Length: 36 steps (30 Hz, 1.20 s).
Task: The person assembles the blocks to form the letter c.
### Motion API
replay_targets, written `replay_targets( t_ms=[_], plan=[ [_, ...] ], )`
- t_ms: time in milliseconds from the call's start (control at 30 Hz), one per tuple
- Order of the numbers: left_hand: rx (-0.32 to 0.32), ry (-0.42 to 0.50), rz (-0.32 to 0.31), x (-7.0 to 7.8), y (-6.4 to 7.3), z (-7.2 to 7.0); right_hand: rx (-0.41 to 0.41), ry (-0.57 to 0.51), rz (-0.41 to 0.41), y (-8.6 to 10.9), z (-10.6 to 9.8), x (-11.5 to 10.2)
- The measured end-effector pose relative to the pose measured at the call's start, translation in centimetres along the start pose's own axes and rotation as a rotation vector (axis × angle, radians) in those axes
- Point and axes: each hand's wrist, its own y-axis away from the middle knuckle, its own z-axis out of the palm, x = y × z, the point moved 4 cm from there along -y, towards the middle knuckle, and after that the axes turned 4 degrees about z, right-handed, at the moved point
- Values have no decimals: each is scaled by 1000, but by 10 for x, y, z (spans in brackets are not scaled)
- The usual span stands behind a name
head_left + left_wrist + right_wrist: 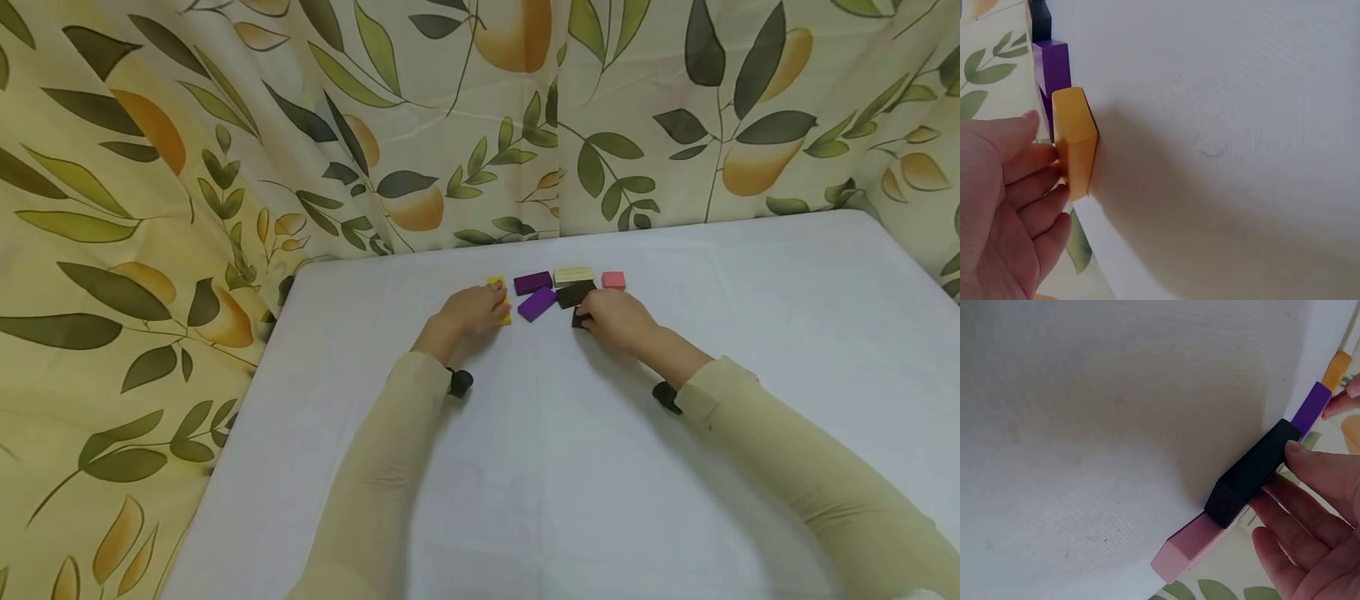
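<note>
Several small rectangular blocks lie on the white table. My left hand [472, 308] is at the yellow block [1075, 140], its fingers resting along the block's side, the thumb held apart from it. With thumb and fingers my right hand [621, 321] pinches a black block [1250, 472], largely covered by that hand in the head view. Between the hands are a bright purple block [537, 305] lying at an angle, a dark purple block [533, 283] and another dark block [576, 293]. Behind the dark one sits a ridged cream block [573, 276]. A pink block [613, 280] is just beyond the right hand.
The white table [495, 467] stretches toward the person and to both sides. A leaf-and-fruit patterned curtain [465, 125] hangs along its back and left edges. Small black devices are worn at the left wrist [461, 382] and right wrist [666, 397].
</note>
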Motion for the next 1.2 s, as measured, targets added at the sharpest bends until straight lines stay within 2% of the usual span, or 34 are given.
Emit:
replay_targets(
  t_ms=[300, 433, 667, 833, 1000, 1200],
  plan=[
    [-34, -22, 37, 2, 6, 0, 10, -1, -35, 9, 0, -7],
    [-26, -16, 39, 4, 10, 2, 15, -13, -37, 12, -1, -9],
    [-28, -10, 65, 10, 23, 11, -10, -16, -70, 19, 3, -16],
    [1, 3, 76, 14, 31, 14, -8, -26, -48, 23, 4, -19],
    [11, 30, 90, 18, 40, 16, -42, -37, -33, 26, 6, -23],
    [44, 21, 116, 22, 47, 19, -37, -61, -12, 31, 5, -26]
  ],
)
